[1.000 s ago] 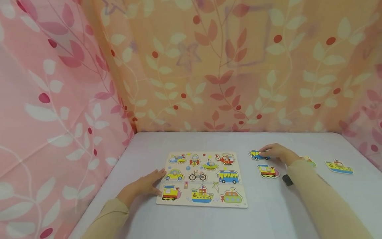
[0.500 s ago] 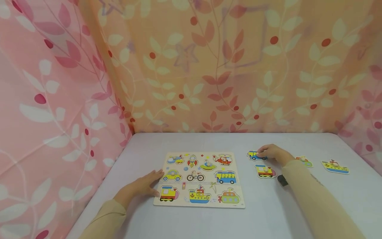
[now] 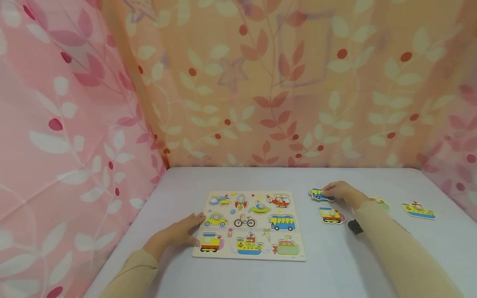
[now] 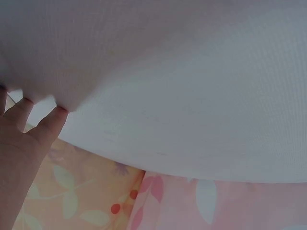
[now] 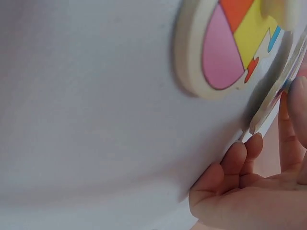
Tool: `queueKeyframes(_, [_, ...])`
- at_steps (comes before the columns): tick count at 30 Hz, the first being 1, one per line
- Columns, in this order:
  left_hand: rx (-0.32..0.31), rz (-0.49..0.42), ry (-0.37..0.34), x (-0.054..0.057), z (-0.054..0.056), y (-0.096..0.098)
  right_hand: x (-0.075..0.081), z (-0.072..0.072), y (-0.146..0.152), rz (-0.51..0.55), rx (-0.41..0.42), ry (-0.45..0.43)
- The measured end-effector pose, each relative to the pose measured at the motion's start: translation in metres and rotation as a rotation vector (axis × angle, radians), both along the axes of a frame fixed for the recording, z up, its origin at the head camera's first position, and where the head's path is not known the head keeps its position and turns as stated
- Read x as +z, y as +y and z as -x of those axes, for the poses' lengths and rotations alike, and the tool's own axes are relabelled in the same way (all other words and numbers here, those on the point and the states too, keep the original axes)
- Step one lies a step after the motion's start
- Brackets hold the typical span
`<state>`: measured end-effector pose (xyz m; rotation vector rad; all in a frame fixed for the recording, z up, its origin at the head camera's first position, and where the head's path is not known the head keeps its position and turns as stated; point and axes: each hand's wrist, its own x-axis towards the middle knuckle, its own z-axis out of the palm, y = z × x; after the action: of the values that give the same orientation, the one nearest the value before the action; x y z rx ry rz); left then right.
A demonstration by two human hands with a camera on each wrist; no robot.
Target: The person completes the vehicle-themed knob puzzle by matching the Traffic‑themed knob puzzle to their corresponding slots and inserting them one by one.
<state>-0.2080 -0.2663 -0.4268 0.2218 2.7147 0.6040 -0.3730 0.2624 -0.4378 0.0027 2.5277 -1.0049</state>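
With thumb and fingers, my right hand (image 3: 344, 192) pinches a blue-and-yellow bus puzzle piece (image 3: 316, 193) at the table's right back; its knob is hidden by the fingers. In the right wrist view the edge of this piece (image 5: 268, 105) shows between thumb and fingers, close to the tabletop. A train puzzle piece (image 3: 331, 215) lies just nearer to me, its knob up. My left hand (image 3: 179, 234) rests with spread fingers at the left edge of the wooden puzzle board (image 3: 257, 257). Knobbed vehicle pieces sit in its upper and middle rows; the bus, train, ship and submarine spots show no knobs.
Right of the right hand lie a submarine puzzle piece (image 3: 381, 203), partly behind the sleeve, and a ship puzzle piece (image 3: 419, 210). A small dark object (image 3: 355, 226) shows beside the right sleeve. Floral curtains (image 3: 231, 103) stand behind and beside the white table.
The head view has shifted slightly. Relative to the board and the loose pieces, both hands stay almost where they were, the right one holding the bus puzzle piece.
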Motion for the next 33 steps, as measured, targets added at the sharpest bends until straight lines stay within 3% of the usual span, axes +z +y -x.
queueKeyframes(6, [0.005, 0.023, 0.01, -0.002, 0.001, 0.001, 0.0, -0.005, 0.004, 0.047, -0.035, 0.027])
queueKeyframes(16, [0.01, 0.01, 0.015, -0.004, 0.0, -0.001, 0.019, -0.021, -0.006, 0.061, -0.067, 0.038])
queueKeyframes(26, [0.028, -0.012, -0.002, -0.005, 0.0, -0.001, 0.026, -0.039, -0.02, 0.077, -0.003, 0.075])
queueKeyframes(33, [0.023, -0.004, -0.002, -0.004, 0.0, -0.001, 0.027, -0.049, -0.033, 0.051, -0.008, 0.061])
